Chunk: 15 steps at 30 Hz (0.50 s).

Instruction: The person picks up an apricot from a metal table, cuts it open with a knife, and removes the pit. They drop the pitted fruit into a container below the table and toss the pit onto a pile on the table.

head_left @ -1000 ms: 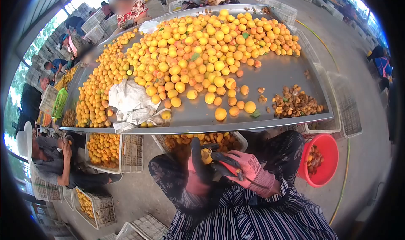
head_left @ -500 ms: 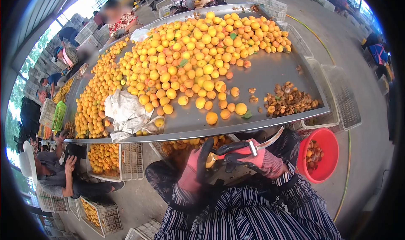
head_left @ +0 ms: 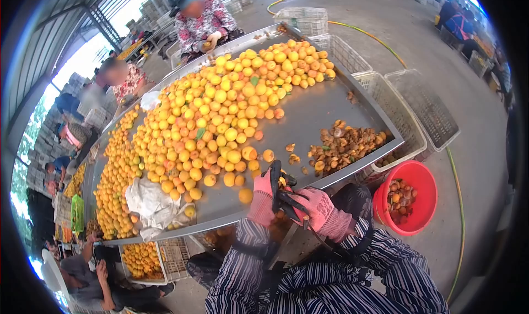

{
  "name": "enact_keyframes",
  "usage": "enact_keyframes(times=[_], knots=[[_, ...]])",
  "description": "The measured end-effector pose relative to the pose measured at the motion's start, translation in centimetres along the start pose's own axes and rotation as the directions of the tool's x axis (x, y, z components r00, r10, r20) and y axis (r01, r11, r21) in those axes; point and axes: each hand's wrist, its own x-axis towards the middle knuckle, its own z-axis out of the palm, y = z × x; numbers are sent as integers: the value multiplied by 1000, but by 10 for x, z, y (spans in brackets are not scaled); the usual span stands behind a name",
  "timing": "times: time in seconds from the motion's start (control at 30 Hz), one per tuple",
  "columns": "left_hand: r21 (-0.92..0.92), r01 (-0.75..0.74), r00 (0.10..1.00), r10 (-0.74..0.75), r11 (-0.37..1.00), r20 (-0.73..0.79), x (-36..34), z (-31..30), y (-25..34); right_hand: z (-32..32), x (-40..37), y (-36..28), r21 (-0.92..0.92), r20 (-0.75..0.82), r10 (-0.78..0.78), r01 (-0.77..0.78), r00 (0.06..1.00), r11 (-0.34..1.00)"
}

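My left hand (head_left: pixel 266 195), in a pink glove with dark fingers, is closed around an apricot (head_left: pixel 282 180), mostly covered by the fingers. Close against it, my right hand (head_left: pixel 318 210) in a matching glove grips a red-handled tool (head_left: pixel 300 210); its working end is hidden between the hands. Both hands are over the near edge of the metal table (head_left: pixel 308 102). Beyond them lies a large heap of whole apricots (head_left: pixel 220 115). A pile of brownish apricot scraps (head_left: pixel 344 147) sits on the table's right side.
A red bucket (head_left: pixel 380 204) with scraps stands to my right, near plastic crates (head_left: pixel 421 107). A white cloth (head_left: pixel 151 204) lies on the table's near left. A crate of apricots (head_left: pixel 173 258) is below the edge. Other people sit around the table, one at the left (head_left: pixel 91 275).
My view has turned, and the table appears tilted. Both hands have risen from below the table edge to over it and drawn together. The tool's curved metal end no longer shows clearly.
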Motion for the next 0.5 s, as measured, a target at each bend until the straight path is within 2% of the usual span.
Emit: enact_keyframes(times=[0.03,0.07,0.1,0.13,0.17,0.2,0.23,0.27,0.3,0.37,0.4,0.5], knots=[[7,2,1000,-2,1000,12,4,8,1,-6,0,4,-88,47,37,-33,998,996],[118,-67,997,62,991,43,7,14,1,-12,-1,9,-92,40,46,-42,998,995],[224,-137,989,122,965,80,9,20,2,-17,0,14,2,24,70,-70,997,998],[-8,63,990,-62,998,123,11,23,4,-24,0,21,97,8,94,-94,996,991],[-1,67,989,-66,998,129,9,22,3,-29,0,34,435,-25,149,-123,989,892],[258,-452,868,355,854,347,6,17,-1,-37,-5,42,604,31,329,-280,944,746],[336,-847,528,576,413,624,4,11,-3,-45,-11,50,737,122,481,-404,868,542],[342,-509,778,253,789,574,15,3,-8,-58,-10,59,787,206,394,-391,896,477],[346,-512,777,253,786,576,12,6,-1,-60,-6,63,790,202,393,-386,897,477],[285,-813,515,398,507,759,-1,16,18,-60,1,68,884,209,317,-317,925,343],[355,-854,497,398,380,771,3,19,18,-58,2,69,887,206,319,-314,925,338],[450,-843,535,366,295,762,13,24,16,-48,9,66,576,91,207,-221,974,787]])
